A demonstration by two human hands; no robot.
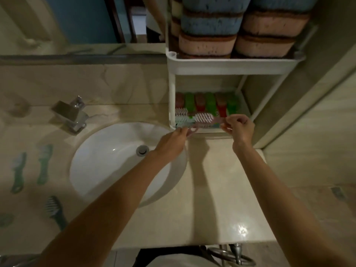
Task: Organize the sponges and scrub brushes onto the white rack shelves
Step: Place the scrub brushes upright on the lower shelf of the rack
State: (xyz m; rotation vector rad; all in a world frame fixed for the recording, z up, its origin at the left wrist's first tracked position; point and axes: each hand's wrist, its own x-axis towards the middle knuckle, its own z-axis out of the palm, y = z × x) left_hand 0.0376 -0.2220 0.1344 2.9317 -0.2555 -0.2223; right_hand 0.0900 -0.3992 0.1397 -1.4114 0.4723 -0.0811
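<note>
**Item in hand:** pink plastic scrub brush with white bristles [204,118]. It is held level, bristles up, at the front lip of the lower shelf of the white plastic rack [227,66]. It sits just ahead of a row of red and green brushes [210,102] and beside a mint-green brush [181,120].

**Right hand** [239,128]: fingers curled, thumb and forefinger pinching the brush's right end.

**Left hand** [174,140]: fingers nearly closed, tips pinching the looped end, though contact there is a little blurred.

**Handling note:** best set down flat and parallel to the mint-green brush, both ends lowered together so the bristles do not snag. Let go only once it rests on the shelf floor.

**Upper shelf:** stacked blue and pink sponges [210,33], already placed.

**Outstanding:** green-handled brushes [45,162] on the beige marble counter [221,189], left of the round white basin [107,160] — likely next.
</note>
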